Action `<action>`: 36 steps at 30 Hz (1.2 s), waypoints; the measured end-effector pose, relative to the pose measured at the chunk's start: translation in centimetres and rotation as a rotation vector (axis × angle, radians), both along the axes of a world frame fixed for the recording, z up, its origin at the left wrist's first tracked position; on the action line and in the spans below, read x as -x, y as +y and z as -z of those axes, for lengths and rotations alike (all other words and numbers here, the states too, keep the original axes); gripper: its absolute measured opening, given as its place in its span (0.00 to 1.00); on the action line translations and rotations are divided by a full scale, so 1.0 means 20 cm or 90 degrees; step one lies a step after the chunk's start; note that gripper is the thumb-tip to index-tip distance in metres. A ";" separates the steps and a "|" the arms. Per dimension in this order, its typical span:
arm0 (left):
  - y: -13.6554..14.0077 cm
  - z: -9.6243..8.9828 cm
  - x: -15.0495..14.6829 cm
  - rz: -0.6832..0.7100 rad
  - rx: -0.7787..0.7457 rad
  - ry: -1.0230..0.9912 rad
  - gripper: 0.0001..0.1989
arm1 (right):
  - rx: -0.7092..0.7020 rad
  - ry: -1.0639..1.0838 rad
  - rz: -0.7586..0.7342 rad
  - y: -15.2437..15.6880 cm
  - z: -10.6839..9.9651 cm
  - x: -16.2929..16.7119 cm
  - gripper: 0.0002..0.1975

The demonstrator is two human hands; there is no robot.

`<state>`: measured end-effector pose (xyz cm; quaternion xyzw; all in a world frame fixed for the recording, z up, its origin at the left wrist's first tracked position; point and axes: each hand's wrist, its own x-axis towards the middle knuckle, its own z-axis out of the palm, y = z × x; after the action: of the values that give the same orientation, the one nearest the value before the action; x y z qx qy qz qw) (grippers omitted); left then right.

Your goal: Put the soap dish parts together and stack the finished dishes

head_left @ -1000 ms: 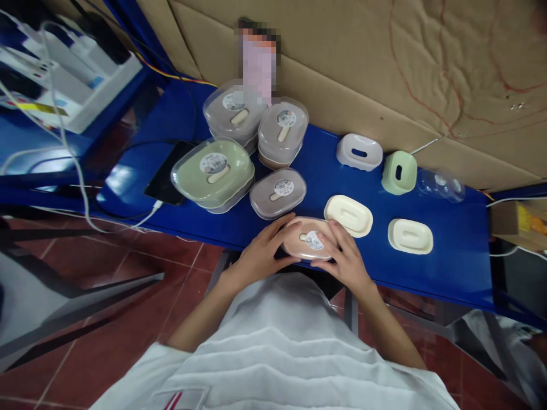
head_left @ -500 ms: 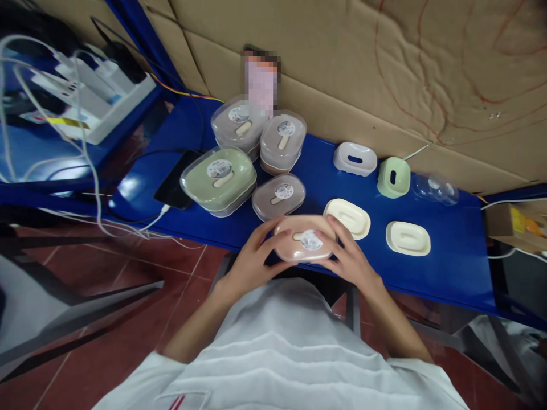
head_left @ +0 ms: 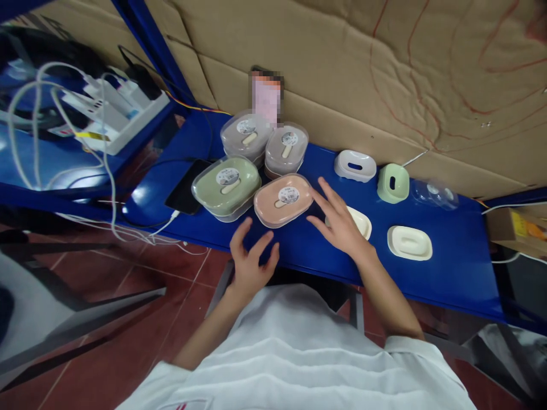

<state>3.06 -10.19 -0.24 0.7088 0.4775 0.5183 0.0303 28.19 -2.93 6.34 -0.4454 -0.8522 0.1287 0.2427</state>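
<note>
A pink oval soap box (head_left: 277, 212) under a clear lid, with a round label and a pale tab, lies at the table's front, where a grey one stood; I cannot tell whether that is beneath it. My right hand (head_left: 344, 228) is open at its right end, index fingertip at or very near the lid. Below its front edge my left hand (head_left: 253, 270) hangs open and empty, fingers curved and apart. A green lidded soap box (head_left: 213, 193) sits just left. Behind are two grey lidded ones, the left (head_left: 239, 136) and the right (head_left: 284, 156).
To the right are a white slotted tray (head_left: 347, 171), a green slotted tray (head_left: 398, 192), clear lids (head_left: 436, 193) and two cream inserts, one (head_left: 410, 243) in full view, one (head_left: 361, 222) partly behind my right hand. Left lie a black phone (head_left: 186, 188) with cable and a power strip (head_left: 141, 117).
The pink soap box has gone from between both hands to the table, over the grey one's spot. Both hands have let go; the left is drawn back, the right stays beside it.
</note>
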 end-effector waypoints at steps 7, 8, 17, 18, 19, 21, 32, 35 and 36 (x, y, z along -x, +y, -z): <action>-0.03 -0.09 -0.14 0.276 0.019 0.118 0.21 | 0.007 -0.117 0.283 -0.31 0.18 -0.29 0.28; -0.01 -0.08 -0.18 0.298 0.062 0.161 0.21 | 0.029 -0.110 0.272 -0.34 0.20 -0.31 0.28; 0.11 0.01 -0.23 0.356 0.171 0.368 0.15 | -0.029 -0.172 0.271 0.10 0.13 -0.51 0.26; 0.10 0.01 -0.21 0.347 0.174 0.362 0.13 | -0.030 -0.187 0.281 0.18 0.13 -0.53 0.27; 0.09 0.01 -0.20 0.337 0.174 0.354 0.12 | -0.028 -0.195 0.285 0.25 0.13 -0.54 0.27; 0.07 0.01 -0.17 0.325 0.166 0.334 0.11 | -0.021 -0.208 0.285 0.34 0.14 -0.53 0.26; 0.05 0.04 -0.18 0.223 0.138 0.294 0.34 | 0.011 -0.170 0.150 -0.45 0.23 -0.33 0.24; 0.06 0.05 -0.17 0.259 0.123 0.285 0.31 | 0.004 -0.180 0.076 -0.58 0.26 -0.19 0.24; 0.06 0.05 -0.17 0.275 0.121 0.283 0.29 | -0.011 -0.178 0.063 -0.59 0.26 -0.15 0.25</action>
<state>6.45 -9.01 -1.23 0.8835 0.3574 0.2856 0.1003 31.22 -14.78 1.11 -0.4984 -0.8557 0.0458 0.1314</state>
